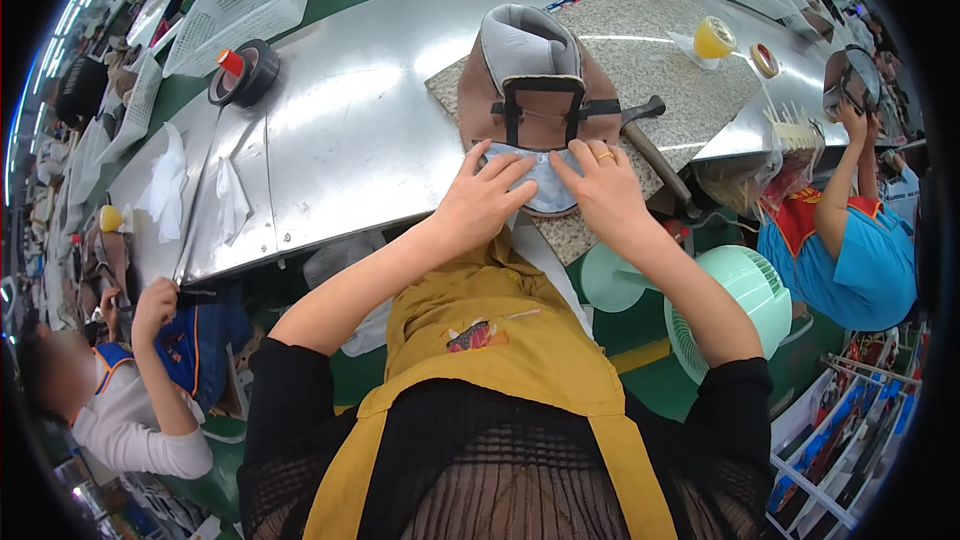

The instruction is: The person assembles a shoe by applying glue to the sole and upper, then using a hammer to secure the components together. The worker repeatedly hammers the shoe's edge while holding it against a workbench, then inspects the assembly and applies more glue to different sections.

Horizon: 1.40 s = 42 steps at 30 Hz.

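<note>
A brown shoe upper [475, 105] with a padded grey collar lining and black straps stands on a speckled stone slab [640, 50], its toe toward me. A light-grey piece [545, 185] covers the inside of the toe end. My left hand [485, 190] grips the left side of that toe end, fingers on the grey piece. My right hand [605, 190], with a ring on one finger, holds the right side the same way. The fingertips of both hands lie close to the edge below the straps. What lies under the fingers is hidden. A hammer [655, 152] rests right of the upper.
A tape roll with an orange-capped piece [245, 75] stands on the metal table [340, 110] at left. Yellow tape [714, 38] sits at the slab's far right. White baskets [245, 5] line the far side. A mint-green fan [735, 305] is at my right. Co-workers sit on both sides.
</note>
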Motion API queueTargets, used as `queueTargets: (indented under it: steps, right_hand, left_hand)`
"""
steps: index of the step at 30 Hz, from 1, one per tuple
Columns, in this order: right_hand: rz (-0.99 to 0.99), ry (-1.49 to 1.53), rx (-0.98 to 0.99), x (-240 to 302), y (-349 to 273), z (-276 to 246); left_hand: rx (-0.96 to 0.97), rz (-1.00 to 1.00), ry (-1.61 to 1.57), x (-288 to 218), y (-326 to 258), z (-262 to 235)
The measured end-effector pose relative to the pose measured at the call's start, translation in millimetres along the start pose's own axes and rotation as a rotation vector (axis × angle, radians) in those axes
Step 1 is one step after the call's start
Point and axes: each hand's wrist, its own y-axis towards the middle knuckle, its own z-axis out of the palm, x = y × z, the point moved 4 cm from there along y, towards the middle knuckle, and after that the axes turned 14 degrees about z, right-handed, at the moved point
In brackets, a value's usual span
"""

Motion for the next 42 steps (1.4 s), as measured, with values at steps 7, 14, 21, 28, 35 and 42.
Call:
queueTargets:
  steps: [7,14,21,28,35,42]
  right_hand:
    - [0.050,0.156,0.126,-8.9,4.4,1.3]
    - [0.052,0.167,0.147,-4.2,4.7,-3.6]
    - [-0.006,0.498,0.196,0.1,-11.0,-54.4]
    - [-0.002,0.450,-0.208,-4.0,29.6,-116.5]
    - [-0.029,0.643,-0.327,-6.7,57.9,-186.8]
    - [-0.175,0.633,-0.114,-3.7,61.7,-199.8]
  left_hand:
    - [-0.025,-0.010,0.008,0.0,-2.3,-0.1]
    - [-0.008,0.000,-0.013,-0.3,-1.7,-1.4]
    - [0.024,-0.085,-0.309,16.0,2.5,-18.2]
    - [-0.191,-0.027,-0.354,40.1,39.2,-101.6]
    - [-0.450,-0.151,-0.472,32.5,53.3,-193.0]
    - [-0.321,-0.235,-0.615,21.0,41.0,-201.4]
